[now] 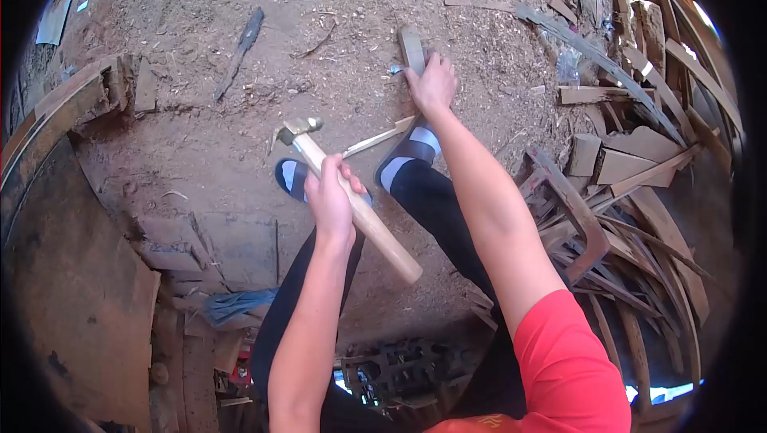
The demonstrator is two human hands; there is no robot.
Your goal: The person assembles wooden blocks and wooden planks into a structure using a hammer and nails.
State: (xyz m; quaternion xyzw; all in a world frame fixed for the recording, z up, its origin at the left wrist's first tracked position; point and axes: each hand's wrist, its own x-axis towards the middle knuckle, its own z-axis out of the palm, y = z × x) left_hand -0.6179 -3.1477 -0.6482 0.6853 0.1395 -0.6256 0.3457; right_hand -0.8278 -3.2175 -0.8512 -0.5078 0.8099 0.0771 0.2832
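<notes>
My left hand (332, 195) is wrapped around the pale wooden handle of a claw hammer (387, 246). The metal head points up and to the left, over one of my sandals (296, 177), and the handle's butt end slants toward the lower right. Farther forward, my right hand (436, 86) is closed on the near end of a short grey wooden block (411, 48), its fingers partly hidden. Behind that hand, a thin wooden stick (379, 140) lies between my feet.
Scrap wood (647, 153) is heaped along the right side, with an angled wooden piece (587, 229) at its near edge. A dark stick (240, 53) lies on the dirt floor (343, 49). Large boards (72, 289) stand at left, beside a blue cloth (237, 305).
</notes>
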